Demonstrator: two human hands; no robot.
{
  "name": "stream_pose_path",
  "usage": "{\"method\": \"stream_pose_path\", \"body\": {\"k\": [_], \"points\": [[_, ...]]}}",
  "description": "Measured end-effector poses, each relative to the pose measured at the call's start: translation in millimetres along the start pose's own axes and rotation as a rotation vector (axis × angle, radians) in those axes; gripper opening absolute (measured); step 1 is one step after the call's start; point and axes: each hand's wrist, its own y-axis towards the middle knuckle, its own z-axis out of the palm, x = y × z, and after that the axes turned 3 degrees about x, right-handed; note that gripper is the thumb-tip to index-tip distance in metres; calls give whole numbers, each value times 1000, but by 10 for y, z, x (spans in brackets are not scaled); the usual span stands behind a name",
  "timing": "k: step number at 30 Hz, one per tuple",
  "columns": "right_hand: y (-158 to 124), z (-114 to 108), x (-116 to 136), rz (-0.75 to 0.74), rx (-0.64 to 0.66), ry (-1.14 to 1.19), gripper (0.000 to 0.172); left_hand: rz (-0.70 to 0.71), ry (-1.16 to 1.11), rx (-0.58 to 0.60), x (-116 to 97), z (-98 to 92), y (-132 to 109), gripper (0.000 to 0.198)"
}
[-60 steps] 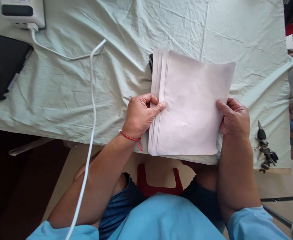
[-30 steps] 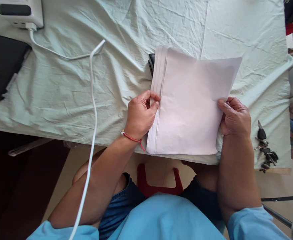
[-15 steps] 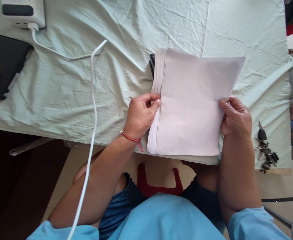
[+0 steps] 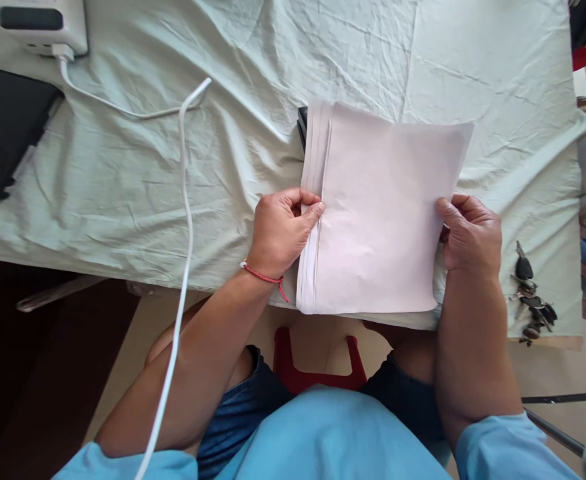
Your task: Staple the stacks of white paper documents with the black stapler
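Note:
Several sheets of white paper (image 4: pixel 383 220) form a stack over the front edge of the cloth-covered table, their left edges fanned out slightly. My left hand (image 4: pixel 285 223) pinches the stack's left edge between thumb and fingers. At the right edge, my right hand (image 4: pixel 470 230) grips the paper with the thumb on top and the fingers beneath. The top sheet bows a little, and its upper right corner stands up from the table. A dark object (image 4: pixel 302 125) pokes out from under the upper left of the stack, mostly hidden.
A pale green cloth (image 4: pixel 253 80) covers the table. At the left lie a black phone-like slab (image 4: pixel 10 133) and a white power adapter (image 4: pixel 45 27) with a white cable (image 4: pixel 187 220). A bunch of keys (image 4: pixel 530 293) rests at the right edge. Below is a red stool (image 4: pixel 317 380).
The paper's right side has shifted slightly left and its upper right corner has come down and inward. Both hands keep their hold, with the right a touch further left.

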Motion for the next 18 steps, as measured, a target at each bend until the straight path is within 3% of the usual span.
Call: {"method": "stream_pose_path", "body": {"k": [9,18], "points": [[-16,-4,15,13,-31,-72,33,9,2,-10,-58,-6,-17,6],[-21,-1,39,64,-67,-56,32,3,24,11,-41,-1,-2,9]]}}
